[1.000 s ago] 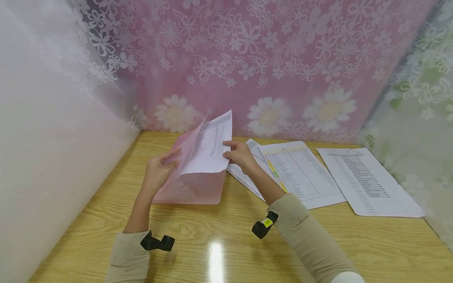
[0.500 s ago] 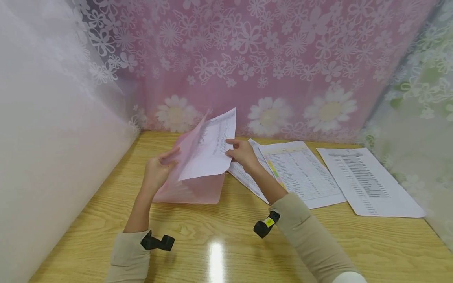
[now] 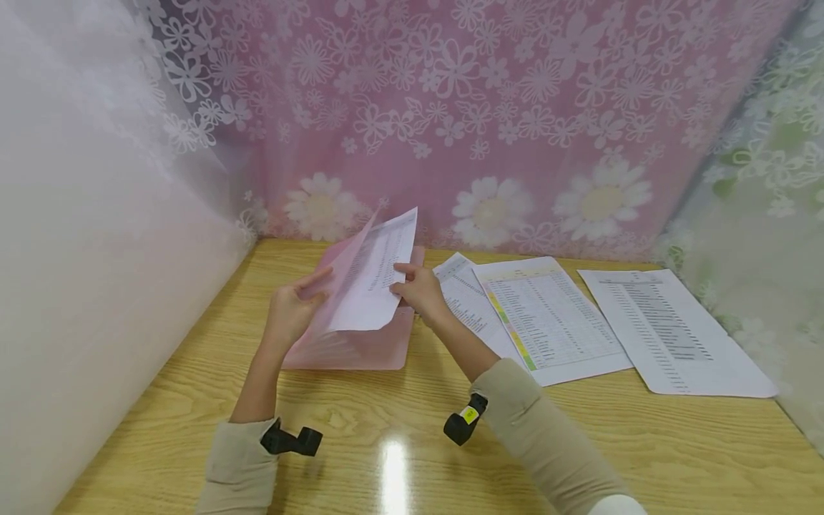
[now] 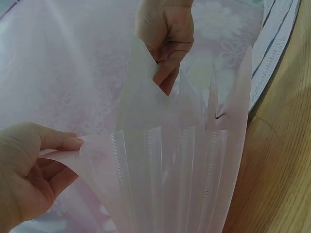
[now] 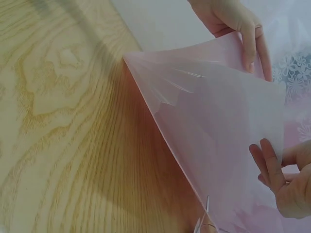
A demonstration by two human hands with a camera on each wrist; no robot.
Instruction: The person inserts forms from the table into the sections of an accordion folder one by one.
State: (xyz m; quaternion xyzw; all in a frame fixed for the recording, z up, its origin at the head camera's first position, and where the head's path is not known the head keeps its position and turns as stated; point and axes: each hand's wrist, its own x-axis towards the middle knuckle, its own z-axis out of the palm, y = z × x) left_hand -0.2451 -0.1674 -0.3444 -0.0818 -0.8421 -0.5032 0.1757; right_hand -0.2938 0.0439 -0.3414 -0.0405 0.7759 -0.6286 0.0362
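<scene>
A pink translucent expanding folder stands partly spread on the table, its pleated side gussets fanned toward the left wrist camera. My left hand pinches the raised cover between thumb and fingers and holds it leaning to the left. A white printed sheet slants into the folder, its left part behind the pink cover. With thumb and fingers, my right hand grips the sheet's right edge; from the right wrist view, this hand holds the sheet beside the folder's opening. The sheet's inner end is hidden.
Right of the folder lie several printed papers on the wooden table: a sheet partly under another, a table with a coloured left margin, and a separate list farther right. A floral curtain hangs behind.
The right hand and the sheet rise slightly rightward, then come left and down, bringing the sheet further behind the cover. More of the paper beside the folder shows. The left hand stays almost still.
</scene>
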